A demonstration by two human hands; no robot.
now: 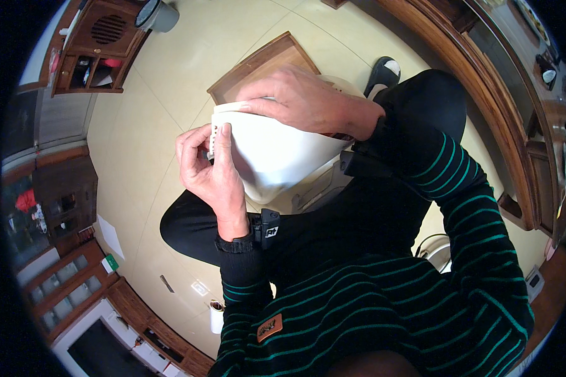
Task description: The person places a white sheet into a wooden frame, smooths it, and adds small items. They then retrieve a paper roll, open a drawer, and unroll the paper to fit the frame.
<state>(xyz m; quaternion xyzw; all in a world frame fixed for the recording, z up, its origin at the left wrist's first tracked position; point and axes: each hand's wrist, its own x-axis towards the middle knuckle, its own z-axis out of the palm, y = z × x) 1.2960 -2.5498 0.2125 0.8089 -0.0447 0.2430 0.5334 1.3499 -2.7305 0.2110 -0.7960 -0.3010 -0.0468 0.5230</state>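
A white, smooth, curved piece (pixel 270 154), perhaps a plastic cover, is tilted above my lap; its exact kind does not show. Small dark marks run along its left rim. My left hand (pixel 210 166) pinches that rim, thumb on the near face and fingers curled behind. Over the top edge lies my right hand (pixel 299 100), its thumb along the edge and its other fingers partly hidden beyond it. Beneath the white piece, between my legs, a cream plastic body (pixel 321 191) shows in part.
A shallow wooden drawer or tray (pixel 267 66) lies on the tiled floor just beyond my hands. Wooden furniture (pixel 484 81) runs along the right side. A grey bin (pixel 159 17) stands at the far left by a wooden cabinet (pixel 100 47). A white cup-like container (pixel 216 317) is near my left elbow.
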